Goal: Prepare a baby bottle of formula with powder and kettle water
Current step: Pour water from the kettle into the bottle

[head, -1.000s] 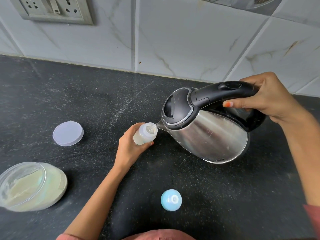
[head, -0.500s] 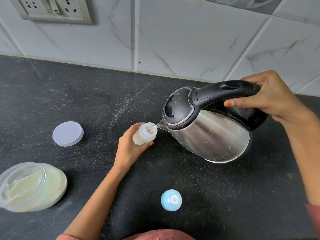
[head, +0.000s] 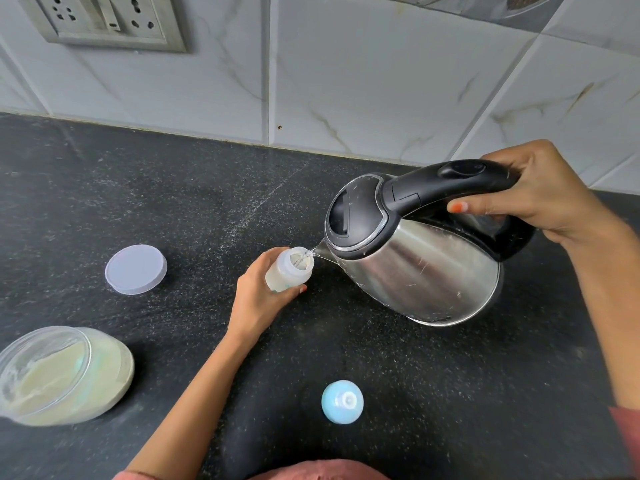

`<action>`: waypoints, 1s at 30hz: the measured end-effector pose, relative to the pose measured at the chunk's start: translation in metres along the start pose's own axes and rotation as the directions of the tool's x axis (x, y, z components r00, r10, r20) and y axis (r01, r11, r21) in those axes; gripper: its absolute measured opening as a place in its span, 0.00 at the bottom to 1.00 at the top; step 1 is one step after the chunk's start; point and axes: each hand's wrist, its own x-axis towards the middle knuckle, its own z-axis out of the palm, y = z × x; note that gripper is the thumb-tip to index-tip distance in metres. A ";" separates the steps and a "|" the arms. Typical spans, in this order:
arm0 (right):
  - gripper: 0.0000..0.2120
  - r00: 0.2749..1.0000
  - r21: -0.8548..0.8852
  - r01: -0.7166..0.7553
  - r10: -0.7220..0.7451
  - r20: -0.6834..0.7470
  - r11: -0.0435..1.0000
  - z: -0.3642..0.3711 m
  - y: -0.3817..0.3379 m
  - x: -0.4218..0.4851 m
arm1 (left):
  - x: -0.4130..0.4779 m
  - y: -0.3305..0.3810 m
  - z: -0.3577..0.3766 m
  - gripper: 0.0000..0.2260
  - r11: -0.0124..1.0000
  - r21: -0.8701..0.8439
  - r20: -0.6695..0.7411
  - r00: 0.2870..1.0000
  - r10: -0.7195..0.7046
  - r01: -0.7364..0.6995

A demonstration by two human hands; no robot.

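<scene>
Black counter [head: 173, 202]: lid [head: 135, 269], powder jar [head: 65, 375], blue cap [head: 342, 401].

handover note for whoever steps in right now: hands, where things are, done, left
Left hand grips the open bottle. Right hand holds the tilted kettle by its handle, spout at the bottle mouth, water running in.
Powder jar open at near left of the counter, its lid lying beyond it; blue teat cap near the front edge.
Done: pale contents in bottle, pour under way. Left: end pour, set kettle down, fit cap, mix.

Counter [head: 173, 188] lies open behind lid [head: 135, 269]; kettle [head: 426, 271] blocks the right.
</scene>
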 end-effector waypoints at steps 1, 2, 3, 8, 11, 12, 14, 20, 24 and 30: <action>0.12 1.000 -0.002 0.000 0.000 0.000 1.000 0.000 0.000 0.000 | 0.000 0.000 0.000 0.26 1.000 0.001 -0.001 1.000 0.001 -0.001; 0.12 1.000 -0.004 -0.002 0.002 -0.002 1.000 -0.001 0.000 0.000 | 0.000 0.000 0.000 0.26 1.000 0.003 -0.003 1.000 0.001 -0.001; 0.12 1.000 -0.006 -0.004 0.004 -0.004 1.000 -0.001 0.000 0.001 | 0.000 0.000 0.000 0.26 1.000 0.003 -0.007 1.000 0.001 -0.001; 0.13 1.000 0.002 -0.003 0.003 -0.009 1.000 -0.002 0.001 0.001 | 0.000 0.000 0.000 0.27 1.000 0.005 -0.011 1.000 0.006 -0.006; 0.13 1.000 0.002 0.001 -0.001 0.001 1.000 -0.002 0.001 0.001 | -0.001 -0.001 -0.001 0.27 1.000 0.004 -0.013 1.000 0.004 -0.004; 0.14 1.000 -0.004 0.005 -0.005 0.005 1.000 -0.002 0.001 0.001 | -0.001 -0.001 -0.001 0.27 1.000 0.001 -0.011 1.000 0.003 -0.003; 0.15 1.000 -0.008 0.009 -0.009 0.008 1.000 -0.003 0.001 0.001 | -0.001 -0.001 0.000 0.27 1.000 -0.005 -0.004 1.000 0.003 -0.003; 0.11 1.000 0.008 0.022 -0.022 0.006 1.000 -0.003 0.001 0.001 | -0.001 0.000 -0.002 0.27 1.000 -0.014 0.001 1.000 -0.002 0.002; 0.15 1.000 -0.025 0.011 -0.011 0.001 1.000 -0.004 0.001 0.002 | -0.001 -0.001 -0.001 0.27 1.000 -0.014 0.000 1.000 -0.005 0.005; 0.13 1.000 0.019 0.016 -0.016 -0.003 1.000 -0.002 -0.001 0.002 | -0.001 -0.001 -0.001 0.27 1.000 -0.011 -0.002 1.000 -0.007 0.007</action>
